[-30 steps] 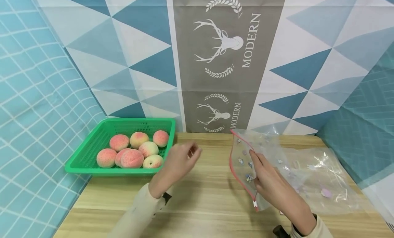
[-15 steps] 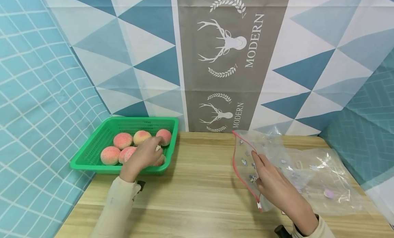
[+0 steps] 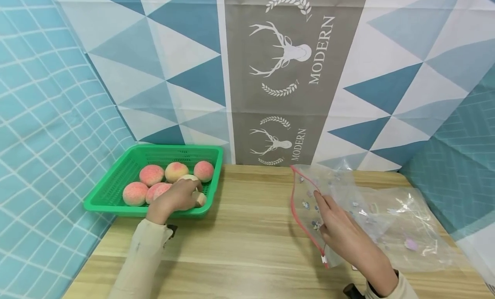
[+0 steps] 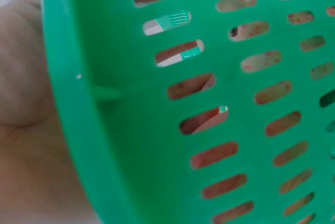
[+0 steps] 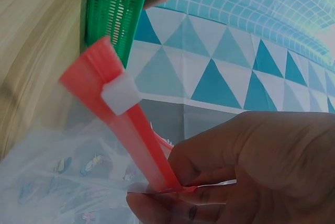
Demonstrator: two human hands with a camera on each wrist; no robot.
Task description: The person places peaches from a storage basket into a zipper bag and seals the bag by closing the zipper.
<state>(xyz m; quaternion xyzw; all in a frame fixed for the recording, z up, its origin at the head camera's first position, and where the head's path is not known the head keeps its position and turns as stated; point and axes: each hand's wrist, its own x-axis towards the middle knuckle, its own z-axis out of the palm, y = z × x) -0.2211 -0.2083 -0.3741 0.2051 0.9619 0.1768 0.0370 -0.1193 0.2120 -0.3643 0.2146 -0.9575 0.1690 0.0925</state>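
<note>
My left hand (image 3: 178, 196) reaches into the green plastic basket (image 3: 104, 209), its fingers curled over a pale peach (image 3: 200, 199) at the front right corner. Several pink and yellow peaches (image 3: 151, 175) lie around it. In the left wrist view the basket's slotted wall (image 4: 141, 156) covers most of the hand and fruit. My right hand (image 3: 344, 232) pinches the red-edged mouth of a clear printed zip bag (image 3: 305, 200), holding it up above the table. The right wrist view shows thumb and fingers on the red zip strip (image 5: 141, 140), with its white slider (image 5: 120, 94) near the end.
More clear plastic bags (image 3: 417, 230) lie flat on the wooden table (image 3: 247, 247) at the right. A patterned cloth wall (image 3: 267, 75) rises behind the table, and a blue checked sheet (image 3: 46, 161) hangs at the left.
My left hand has moved left from over the table into the basket and closed around a front peach. The right hand and the zip bag have stayed almost where they were.
</note>
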